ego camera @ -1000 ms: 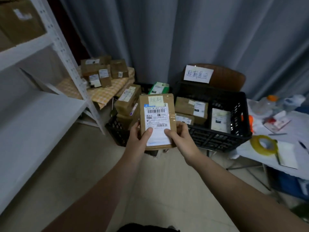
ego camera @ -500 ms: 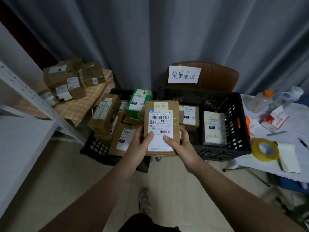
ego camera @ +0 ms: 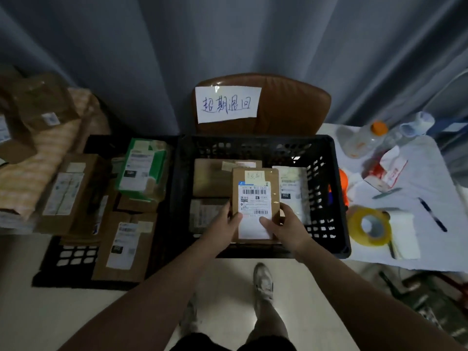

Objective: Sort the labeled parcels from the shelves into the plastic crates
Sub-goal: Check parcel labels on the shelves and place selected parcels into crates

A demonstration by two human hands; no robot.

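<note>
A flat brown cardboard parcel point(ego camera: 255, 184) with a white barcode label and a small yellow note is held over the black plastic crate point(ego camera: 326, 158). My left hand point(ego camera: 224, 224) grips its lower left edge with the thumb on the label. My right hand point(ego camera: 283, 224) grips its lower right edge the same way. Inside the crate lie two brown parcels and a white packet point(ego camera: 293, 183). A second black crate point(ego camera: 71, 259) on the left is heaped with several brown boxes and a green box point(ego camera: 141, 168).
A brown chair back point(ego camera: 291, 102) behind the crate carries a handwritten paper sign point(ego camera: 228, 103). A white table point(ego camera: 435, 244) on the right holds a yellow tape roll point(ego camera: 369, 225), bottles, a pen and papers. More boxes sit on a checked cloth far left. My feet stand just before the crate.
I have stepped closer and turned right; the shelf has left the view. Both hands have carried the parcel forward and down, from in front of the crate to over its inside.
</note>
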